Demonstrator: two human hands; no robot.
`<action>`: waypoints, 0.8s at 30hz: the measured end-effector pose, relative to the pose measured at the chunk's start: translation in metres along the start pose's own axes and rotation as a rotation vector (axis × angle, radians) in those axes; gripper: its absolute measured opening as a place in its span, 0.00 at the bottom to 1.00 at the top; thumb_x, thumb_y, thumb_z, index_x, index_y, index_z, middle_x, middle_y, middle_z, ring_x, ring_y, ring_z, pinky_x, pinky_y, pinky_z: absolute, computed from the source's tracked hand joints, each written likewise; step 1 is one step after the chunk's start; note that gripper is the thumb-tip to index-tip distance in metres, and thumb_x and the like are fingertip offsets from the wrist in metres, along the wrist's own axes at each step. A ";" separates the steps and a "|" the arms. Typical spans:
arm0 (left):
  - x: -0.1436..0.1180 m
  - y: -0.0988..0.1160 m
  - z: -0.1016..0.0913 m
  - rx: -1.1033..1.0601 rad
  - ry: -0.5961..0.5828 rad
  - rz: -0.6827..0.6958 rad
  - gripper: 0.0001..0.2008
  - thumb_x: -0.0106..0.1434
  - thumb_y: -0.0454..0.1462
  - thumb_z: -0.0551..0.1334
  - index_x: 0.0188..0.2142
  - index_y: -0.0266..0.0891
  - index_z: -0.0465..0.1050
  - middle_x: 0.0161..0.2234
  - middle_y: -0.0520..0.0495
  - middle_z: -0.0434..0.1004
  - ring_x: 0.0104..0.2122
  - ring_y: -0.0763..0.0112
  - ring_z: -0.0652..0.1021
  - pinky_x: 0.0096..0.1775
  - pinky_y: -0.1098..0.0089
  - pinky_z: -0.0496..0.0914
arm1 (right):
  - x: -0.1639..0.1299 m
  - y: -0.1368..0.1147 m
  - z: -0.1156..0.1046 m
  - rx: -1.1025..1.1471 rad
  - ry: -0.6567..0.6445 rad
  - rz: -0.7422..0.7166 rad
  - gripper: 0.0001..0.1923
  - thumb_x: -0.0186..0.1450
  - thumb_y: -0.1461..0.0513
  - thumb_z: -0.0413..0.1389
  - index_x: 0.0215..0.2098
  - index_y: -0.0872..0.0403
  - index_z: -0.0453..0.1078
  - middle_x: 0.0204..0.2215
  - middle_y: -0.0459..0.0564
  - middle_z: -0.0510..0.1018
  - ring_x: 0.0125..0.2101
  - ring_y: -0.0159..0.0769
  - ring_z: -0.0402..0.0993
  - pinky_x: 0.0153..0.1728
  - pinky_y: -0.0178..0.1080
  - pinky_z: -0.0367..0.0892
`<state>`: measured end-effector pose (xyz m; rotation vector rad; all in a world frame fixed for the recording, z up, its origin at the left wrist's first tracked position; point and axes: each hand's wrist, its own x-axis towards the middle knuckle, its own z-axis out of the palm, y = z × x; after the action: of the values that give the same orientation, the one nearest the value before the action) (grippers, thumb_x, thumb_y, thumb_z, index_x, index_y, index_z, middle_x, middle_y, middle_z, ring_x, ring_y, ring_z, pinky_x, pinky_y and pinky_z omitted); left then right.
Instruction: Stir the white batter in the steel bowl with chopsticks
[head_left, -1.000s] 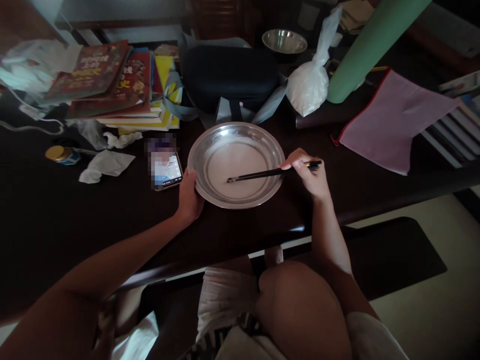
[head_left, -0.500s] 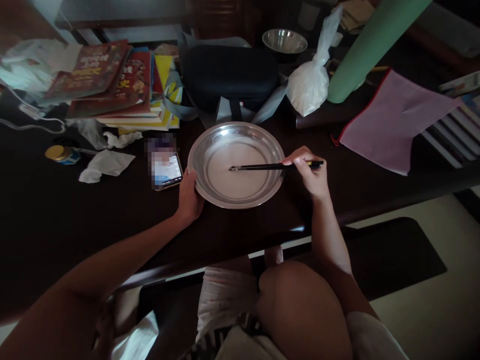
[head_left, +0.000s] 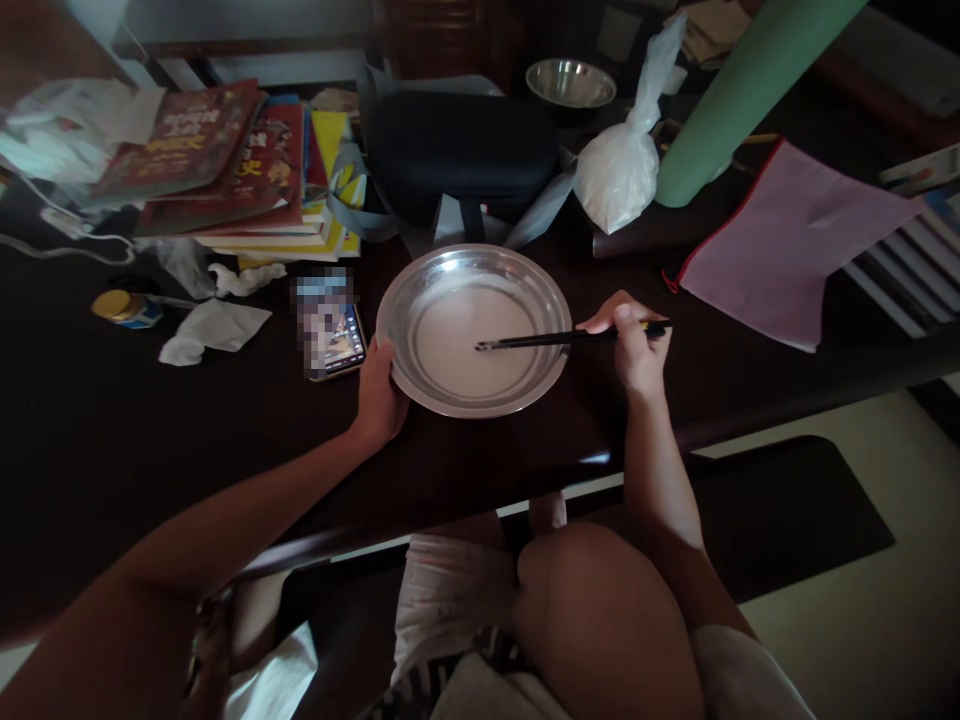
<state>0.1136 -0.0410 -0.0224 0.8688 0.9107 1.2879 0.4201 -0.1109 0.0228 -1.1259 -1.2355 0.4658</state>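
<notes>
A shiny metal bowl [head_left: 551, 385] stands on the dark table, with a pale, milky liquid [head_left: 457, 350] in it. My left hand [head_left: 381, 395] grips the bowl's left rim, its thumb on the edge and the other fingers hidden beneath. Closed around a pair of dark chopsticks [head_left: 536, 340] is my right hand [head_left: 634, 345], just beyond the bowl's right rim. The chopsticks reach over that rim, close together, and their tips are at the liquid near the middle of the bowl.
Left of the bowl lies a phone [head_left: 341, 335] with its screen lit. Behind are stacked books [head_left: 255, 170], a black case [head_left: 461, 145], a tied bag of white powder [head_left: 619, 175], and a second metal bowl [head_left: 571, 85]. A green cylinder [head_left: 750, 110] and pink pouch [head_left: 795, 240] stand to the right.
My right hand has shifted a little to the right, drawing the chopstick tips the same way and slightly nearer to me. My left hand keeps its place on the bowl. The phone's picture has changed.
</notes>
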 end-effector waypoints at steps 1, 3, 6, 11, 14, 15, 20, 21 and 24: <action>-0.001 0.001 0.001 -0.004 -0.002 0.008 0.21 0.57 0.54 0.75 0.39 0.42 0.77 0.39 0.47 0.85 0.44 0.58 0.85 0.49 0.61 0.82 | 0.000 0.000 0.000 0.011 -0.030 0.005 0.21 0.73 0.46 0.58 0.27 0.44 0.82 0.26 0.45 0.83 0.31 0.37 0.82 0.38 0.45 0.76; -0.001 0.002 0.004 -0.012 -0.002 0.023 0.20 0.58 0.53 0.75 0.36 0.42 0.76 0.37 0.48 0.85 0.42 0.59 0.85 0.50 0.62 0.81 | 0.000 -0.002 0.000 0.003 -0.133 0.017 0.19 0.72 0.46 0.59 0.29 0.44 0.83 0.27 0.45 0.84 0.32 0.38 0.83 0.39 0.45 0.77; -0.002 0.004 0.006 -0.021 0.011 0.022 0.20 0.57 0.52 0.75 0.32 0.43 0.74 0.36 0.49 0.84 0.42 0.60 0.85 0.49 0.63 0.81 | 0.002 -0.003 0.001 -0.048 -0.205 0.006 0.16 0.71 0.46 0.62 0.32 0.45 0.84 0.30 0.45 0.85 0.37 0.39 0.84 0.43 0.46 0.77; -0.003 0.003 0.005 0.001 0.008 0.015 0.17 0.60 0.51 0.72 0.36 0.43 0.75 0.39 0.48 0.85 0.47 0.56 0.85 0.50 0.61 0.81 | 0.002 -0.001 0.000 -0.022 0.040 -0.004 0.21 0.72 0.45 0.60 0.27 0.45 0.81 0.25 0.44 0.82 0.30 0.37 0.81 0.37 0.44 0.75; -0.001 0.001 0.003 0.001 0.003 0.009 0.17 0.60 0.51 0.72 0.38 0.43 0.76 0.41 0.47 0.86 0.48 0.55 0.84 0.49 0.61 0.81 | 0.001 -0.002 0.000 0.029 -0.051 0.017 0.21 0.72 0.46 0.59 0.26 0.45 0.81 0.24 0.45 0.82 0.29 0.37 0.81 0.35 0.45 0.76; -0.001 0.001 0.002 -0.003 -0.002 0.009 0.17 0.60 0.51 0.72 0.38 0.43 0.76 0.41 0.47 0.86 0.48 0.55 0.84 0.49 0.61 0.80 | 0.001 -0.003 0.000 0.016 -0.112 0.024 0.20 0.72 0.46 0.60 0.28 0.44 0.82 0.26 0.45 0.84 0.31 0.38 0.82 0.37 0.45 0.77; 0.001 -0.001 -0.002 -0.023 -0.029 0.015 0.18 0.61 0.51 0.74 0.37 0.42 0.74 0.41 0.48 0.85 0.45 0.58 0.84 0.48 0.62 0.80 | 0.002 -0.002 -0.001 -0.086 -0.101 0.022 0.19 0.70 0.44 0.61 0.30 0.45 0.82 0.29 0.45 0.85 0.36 0.39 0.84 0.43 0.47 0.77; 0.001 -0.001 -0.002 -0.022 -0.035 0.017 0.18 0.61 0.52 0.74 0.38 0.42 0.74 0.41 0.49 0.85 0.45 0.58 0.84 0.48 0.62 0.80 | 0.002 -0.001 -0.001 -0.082 -0.046 0.020 0.20 0.70 0.44 0.61 0.29 0.45 0.82 0.28 0.45 0.84 0.34 0.39 0.83 0.42 0.46 0.77; 0.000 -0.001 -0.001 -0.015 -0.043 0.026 0.19 0.62 0.52 0.73 0.41 0.43 0.75 0.41 0.48 0.85 0.46 0.58 0.84 0.50 0.61 0.80 | 0.001 0.000 -0.002 -0.009 0.006 0.023 0.22 0.72 0.44 0.59 0.26 0.45 0.80 0.24 0.45 0.82 0.29 0.37 0.82 0.36 0.45 0.76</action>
<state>0.1126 -0.0406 -0.0237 0.8963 0.8577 1.2925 0.4226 -0.1109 0.0236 -1.1487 -1.2221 0.4745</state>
